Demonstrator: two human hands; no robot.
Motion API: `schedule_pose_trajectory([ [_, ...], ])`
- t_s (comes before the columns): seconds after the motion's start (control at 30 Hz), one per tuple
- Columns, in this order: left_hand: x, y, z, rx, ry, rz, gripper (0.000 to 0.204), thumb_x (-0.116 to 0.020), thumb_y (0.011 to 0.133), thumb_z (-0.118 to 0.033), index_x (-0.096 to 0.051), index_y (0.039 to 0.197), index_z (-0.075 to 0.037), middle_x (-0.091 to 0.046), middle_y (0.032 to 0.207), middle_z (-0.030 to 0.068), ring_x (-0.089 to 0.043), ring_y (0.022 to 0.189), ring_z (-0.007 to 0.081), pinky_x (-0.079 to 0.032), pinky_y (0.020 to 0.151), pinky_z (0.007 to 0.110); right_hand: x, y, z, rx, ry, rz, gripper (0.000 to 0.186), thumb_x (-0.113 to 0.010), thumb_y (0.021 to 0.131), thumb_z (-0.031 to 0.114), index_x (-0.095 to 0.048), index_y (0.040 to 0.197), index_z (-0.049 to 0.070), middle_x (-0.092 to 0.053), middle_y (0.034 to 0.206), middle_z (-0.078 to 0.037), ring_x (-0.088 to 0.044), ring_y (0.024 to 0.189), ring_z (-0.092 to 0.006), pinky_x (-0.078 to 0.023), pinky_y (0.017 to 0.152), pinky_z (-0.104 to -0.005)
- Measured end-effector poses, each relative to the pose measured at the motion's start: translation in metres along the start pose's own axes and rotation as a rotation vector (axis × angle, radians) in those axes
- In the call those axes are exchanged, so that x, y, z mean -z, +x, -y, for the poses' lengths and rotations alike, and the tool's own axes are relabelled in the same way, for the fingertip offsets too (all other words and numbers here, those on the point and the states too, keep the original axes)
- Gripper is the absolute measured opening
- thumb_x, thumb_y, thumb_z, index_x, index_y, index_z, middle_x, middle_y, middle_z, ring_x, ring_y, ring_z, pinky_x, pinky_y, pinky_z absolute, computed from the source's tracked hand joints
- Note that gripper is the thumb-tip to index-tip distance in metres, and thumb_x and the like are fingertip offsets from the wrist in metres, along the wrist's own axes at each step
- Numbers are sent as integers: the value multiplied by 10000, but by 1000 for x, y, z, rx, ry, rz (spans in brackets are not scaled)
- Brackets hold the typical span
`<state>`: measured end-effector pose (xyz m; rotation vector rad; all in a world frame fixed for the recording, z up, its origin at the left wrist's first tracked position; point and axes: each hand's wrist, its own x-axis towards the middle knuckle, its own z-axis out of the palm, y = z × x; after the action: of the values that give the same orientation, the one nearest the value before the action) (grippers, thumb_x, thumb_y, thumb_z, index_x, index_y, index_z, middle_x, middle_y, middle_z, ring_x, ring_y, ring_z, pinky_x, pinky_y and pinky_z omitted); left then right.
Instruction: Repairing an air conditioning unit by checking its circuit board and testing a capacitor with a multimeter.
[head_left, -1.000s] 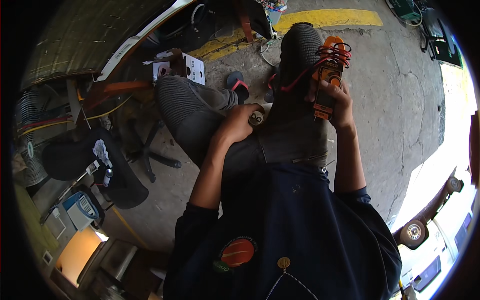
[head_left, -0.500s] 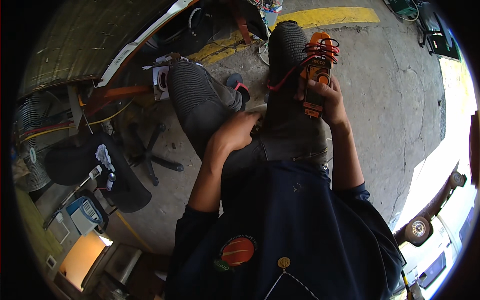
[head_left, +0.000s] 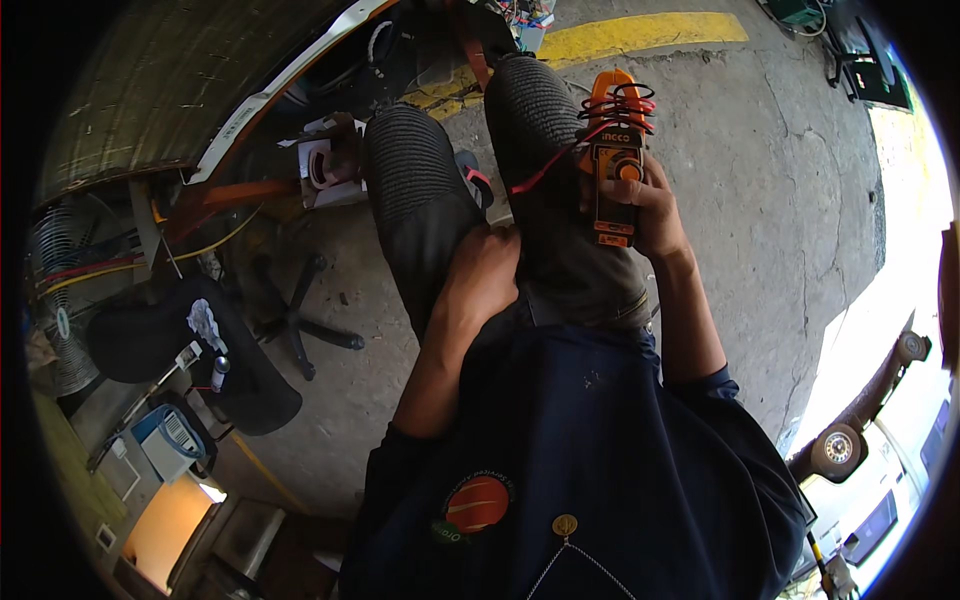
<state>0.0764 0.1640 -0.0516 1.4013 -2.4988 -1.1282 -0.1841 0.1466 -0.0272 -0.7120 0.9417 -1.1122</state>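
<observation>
Above the seated person's right thigh, the right hand (head_left: 655,212) is gripping an orange-and-black clamp meter (head_left: 612,162) by its lower body. The thumb is pressing across the front face just below the rotary dial, and fingers are wrapping behind the casing, with fingertips showing at its left edge; the hand is closing around the meter. The meter is standing with its orange clamp end pointing away from the person and its face turned toward the camera. Red and black test leads (head_left: 618,108) are looping around the meter just below the clamp end, and a red section is extending left over the right leg.

Between the thighs, the left hand (head_left: 482,275) is resting with its back toward the camera and its fingers curling downward. The palm is facing away; whether it is holding anything cannot be told.

Beyond the left knee, an open white box (head_left: 347,191) is lying beside an orange-brown frame (head_left: 245,187). A dark sandal (head_left: 474,183) with a red strap is showing next to the left leg. To the left, a small cylindrical can (head_left: 220,372) and a crumpled pale cloth or paper (head_left: 203,325) are resting on a black chair (head_left: 255,385).
</observation>
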Motion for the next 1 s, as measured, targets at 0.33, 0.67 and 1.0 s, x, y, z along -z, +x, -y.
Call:
schedule_pose_trajectory([
  [0.33, -7, -4, 20, 2, -15, -209, 261, -774, 832, -50, -678, 1046, 63, -750, 975, 228, -750, 911, 385, -591, 841, 452, 3, -13, 0, 31, 22, -126, 381, -706, 903, 114, -615, 1250, -17, -699, 982, -106, -699, 812, -192, -583, 729, -326],
  [0.67, -2, -112, 35, 180, -896, -511, 351, -801, 891, -15, -588, 1171, -5, -686, 1280, 167, -699, 1118, 223, -569, 940, 364, 21, -31, -8, 24, -20, -206, 385, -685, 923, 157, -611, 1262, -11, -699, 992, -112, -692, 815, -182, -572, 704, -317],
  [1.0, 10, -119, 5, 333, 23, -336, 438, -905, 825, -234, -582, 1060, -54, -703, 1096, 162, -690, 1022, 384, -532, 896, 476, 2, -25, -25, -32, -96, -184, 429, -697, 929, 237, -627, 1272, -11, -704, 991, -103, -693, 858, -175, -564, 735, -307],
])
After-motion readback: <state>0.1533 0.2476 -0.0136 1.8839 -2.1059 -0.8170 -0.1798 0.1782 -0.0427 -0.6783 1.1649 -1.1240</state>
